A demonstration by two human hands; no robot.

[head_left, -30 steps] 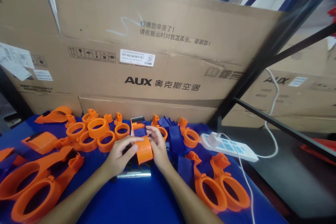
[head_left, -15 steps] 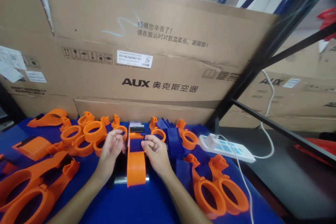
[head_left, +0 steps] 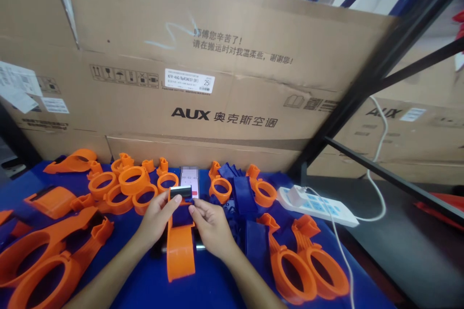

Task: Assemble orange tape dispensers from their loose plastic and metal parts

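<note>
An orange tape dispenser (head_left: 180, 253) stands upright between my hands, its black-backed serrated blade (head_left: 180, 191) at the far end. My left hand (head_left: 159, 215) grips the dispenser's left side near that end, the thumb lying on the black strip. At the right side, my right hand (head_left: 212, 222) is closed in a pinch, fingertips against the dispenser beside a small dark blue piece (head_left: 187, 201). What the pinch holds is hidden. A phone (head_left: 190, 178) with a timer on its screen lies just beyond the blade.
Several orange dispenser frames with rings (head_left: 133, 181) lie to the left, and more orange frames (head_left: 293, 273) to the right. Dark blue flat pieces (head_left: 246, 195) lie right of centre. A white power strip (head_left: 319, 207) with a cable sits near a black rack post. Cardboard boxes (head_left: 232, 82) stand behind.
My left hand has closed on the dispenser, its thumb now on the blade strip. The dispenser's blade end has come nearer and slightly left, uncovering the phone screen. My right hand stays pinched.
</note>
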